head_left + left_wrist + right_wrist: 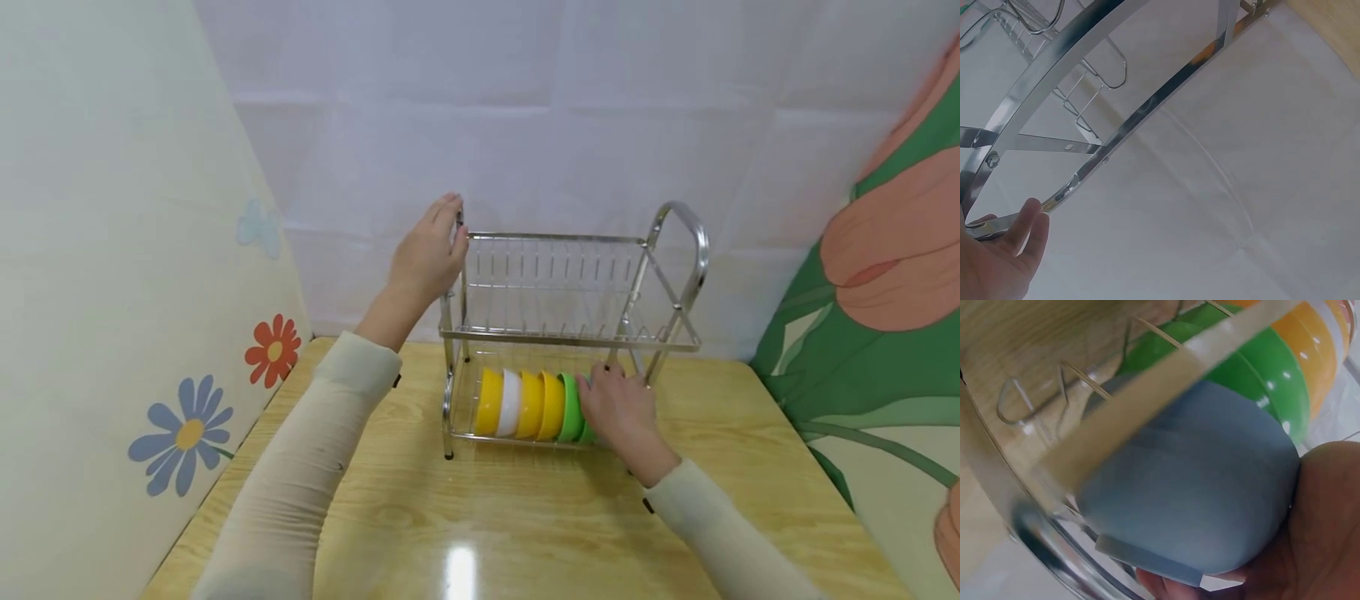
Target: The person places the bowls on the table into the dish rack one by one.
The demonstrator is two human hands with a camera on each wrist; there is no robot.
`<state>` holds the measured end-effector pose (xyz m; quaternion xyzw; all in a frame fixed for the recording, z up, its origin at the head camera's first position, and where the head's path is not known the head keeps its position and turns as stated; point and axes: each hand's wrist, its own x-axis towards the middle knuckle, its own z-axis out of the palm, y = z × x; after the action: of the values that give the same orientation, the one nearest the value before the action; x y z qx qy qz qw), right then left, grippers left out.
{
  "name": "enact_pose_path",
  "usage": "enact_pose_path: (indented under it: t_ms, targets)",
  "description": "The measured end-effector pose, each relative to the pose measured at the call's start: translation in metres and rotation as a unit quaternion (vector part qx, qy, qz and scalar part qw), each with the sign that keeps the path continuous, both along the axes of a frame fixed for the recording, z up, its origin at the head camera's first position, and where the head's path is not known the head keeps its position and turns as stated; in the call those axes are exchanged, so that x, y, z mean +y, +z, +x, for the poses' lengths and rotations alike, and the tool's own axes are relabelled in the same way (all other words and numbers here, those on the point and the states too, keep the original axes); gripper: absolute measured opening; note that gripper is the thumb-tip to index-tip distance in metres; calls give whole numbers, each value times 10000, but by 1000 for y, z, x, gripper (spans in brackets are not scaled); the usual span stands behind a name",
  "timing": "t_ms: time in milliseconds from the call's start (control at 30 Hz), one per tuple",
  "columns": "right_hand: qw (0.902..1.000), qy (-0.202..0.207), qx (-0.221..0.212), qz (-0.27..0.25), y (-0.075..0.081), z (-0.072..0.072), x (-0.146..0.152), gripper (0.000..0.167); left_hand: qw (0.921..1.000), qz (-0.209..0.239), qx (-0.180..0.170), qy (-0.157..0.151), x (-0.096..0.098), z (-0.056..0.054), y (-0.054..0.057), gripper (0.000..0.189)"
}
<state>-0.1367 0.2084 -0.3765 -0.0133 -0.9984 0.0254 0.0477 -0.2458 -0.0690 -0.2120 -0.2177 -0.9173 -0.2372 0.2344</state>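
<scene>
A two-tier metal dish rack (pixel 570 340) stands on the wooden table. My left hand (pixel 427 258) grips the top of its left end handle; in the left wrist view, the fingers (pixel 1030 231) bend around the shiny bar. At the right end of the lower tier, my right hand (pixel 621 412) holds a blue-grey bowl (pixel 1191 481), its fingers around the bowl's underside. That bowl stands on its side against green bowls (pixel 1279 381). Further left in the same row are yellow bowls (pixel 553 405) and a white bowl (pixel 510 404). In the head view, my right hand mostly hides the blue-grey bowl.
The upper tier's wire slots (pixel 551 292) sit above the bowls, and a curved right handle (pixel 701 250) rises beside them. A white sheet (pixel 525 125) hangs behind the table (pixel 420 517). Panels with printed flowers stand at the left and right.
</scene>
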Motion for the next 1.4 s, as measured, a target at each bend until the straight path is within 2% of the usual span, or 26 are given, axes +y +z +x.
enact_pose_path:
  t_ms: [300,433,533,700,767,900,1133,1400]
  targets:
    - [9988,-50,437,-222,-17,4,6,53,10000,64,-52,-11,3,1,-3,52]
    - [9983,144,526,-196,-23,5,8,52,10000,67,-10,-6,3,0,-4,51]
    - [9972,334,667,45,-27,6,11,49,10000,60,47,-36,4,0,-3,51]
    - [9958,168,782,-436,-32,6,14,55,10000,90,24,3,4,0,-2,51]
    - [9937,22,791,-789,-34,5,16,61,9999,107,5,18,4,0,-1,51]
    - [9912,-8,850,-1010,-37,5,17,69,9999,124,38,5,4,1,-2,50]
    - [9854,134,1135,-1260,-40,8,14,63,9997,202,104,5,2,1,-3,50]
    - [9787,117,1147,-1700,-41,12,8,63,9995,252,169,-4,0,0,-5,50]
